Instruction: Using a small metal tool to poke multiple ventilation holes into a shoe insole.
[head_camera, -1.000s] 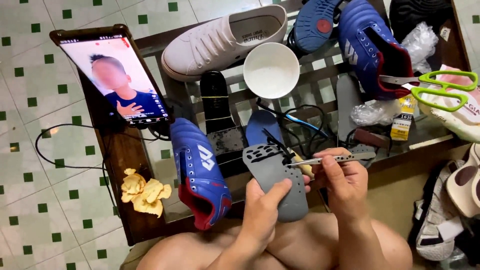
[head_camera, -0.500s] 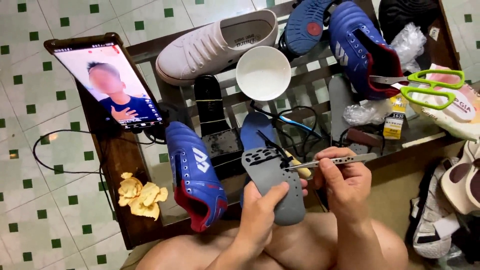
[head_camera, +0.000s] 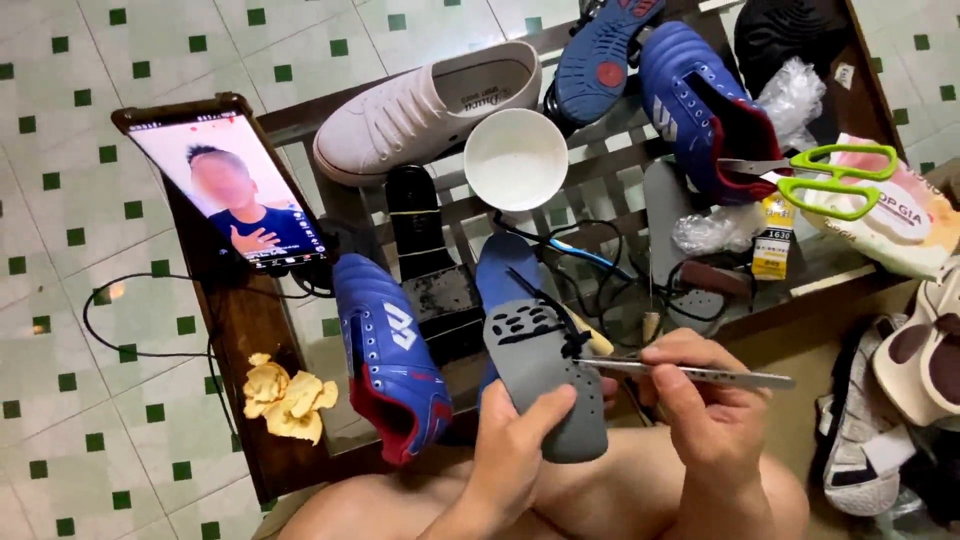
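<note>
My left hand (head_camera: 515, 440) grips a grey perforated insole (head_camera: 540, 375) from below, thumb on its face. A long thin metal tool (head_camera: 690, 372) is pinched in my right hand (head_camera: 700, 410), its tip touching a black thread or lace end at the insole's right edge. A blue insole (head_camera: 505, 275) lies just behind the grey one. Left of my hands, a blue and red shoe (head_camera: 390, 355) rests on the low wooden and glass table (head_camera: 225, 310). My bare knees are at the bottom of the view.
On the table: a phone (head_camera: 230, 190) playing a video, a white sneaker (head_camera: 420, 110), a white bowl (head_camera: 515, 158), more blue shoes (head_camera: 700, 100), green scissors (head_camera: 820, 170), a small glue box (head_camera: 772, 240), cables, yellow crumpled scraps (head_camera: 285, 395). Sandals (head_camera: 900, 400) lie at the right.
The view has shifted slightly; my hands stay on the insole and the tool, with the tool tip still working at the insole's right edge.
</note>
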